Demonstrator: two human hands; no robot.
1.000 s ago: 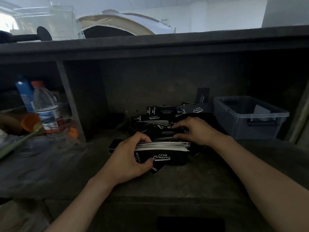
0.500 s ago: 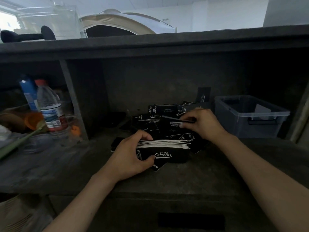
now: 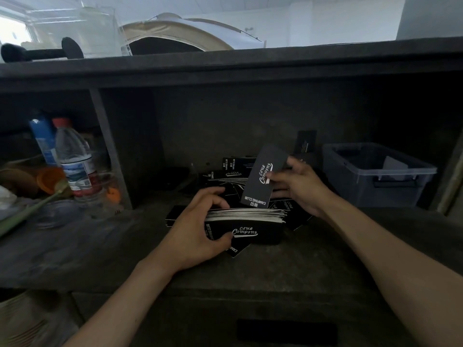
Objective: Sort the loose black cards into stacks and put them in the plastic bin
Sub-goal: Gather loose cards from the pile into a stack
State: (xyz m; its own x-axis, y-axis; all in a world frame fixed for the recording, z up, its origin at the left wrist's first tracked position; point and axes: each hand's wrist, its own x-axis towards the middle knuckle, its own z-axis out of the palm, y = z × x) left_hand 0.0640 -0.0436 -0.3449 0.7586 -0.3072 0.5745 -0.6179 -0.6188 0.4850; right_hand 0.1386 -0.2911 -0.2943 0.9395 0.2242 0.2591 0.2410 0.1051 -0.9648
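Observation:
My left hand (image 3: 200, 226) grips a thick stack of black cards (image 3: 253, 221) standing on edge on the dark shelf, white edges up, the front card reading "Club Camping". My right hand (image 3: 298, 189) pinches a single black card (image 3: 263, 179) by its right side and holds it tilted up just above and behind the stack. More loose black cards (image 3: 230, 171) lie in a heap behind the stack, and one card (image 3: 305, 141) leans against the back wall. The clear plastic bin (image 3: 426, 186) stands to the right on the same shelf.
A vertical divider (image 3: 110, 151) closes the compartment on the left; behind it stand a water bottle (image 3: 75, 161), a blue container (image 3: 42, 141) and an orange cup (image 3: 48, 179). A pale sheet (image 3: 394, 166) lies inside the bin. The upper shelf (image 3: 225, 63) overhangs.
My right hand picked one card out of the heap and lifted it, turning its printed face toward me. The left hand kept holding the stack in place.

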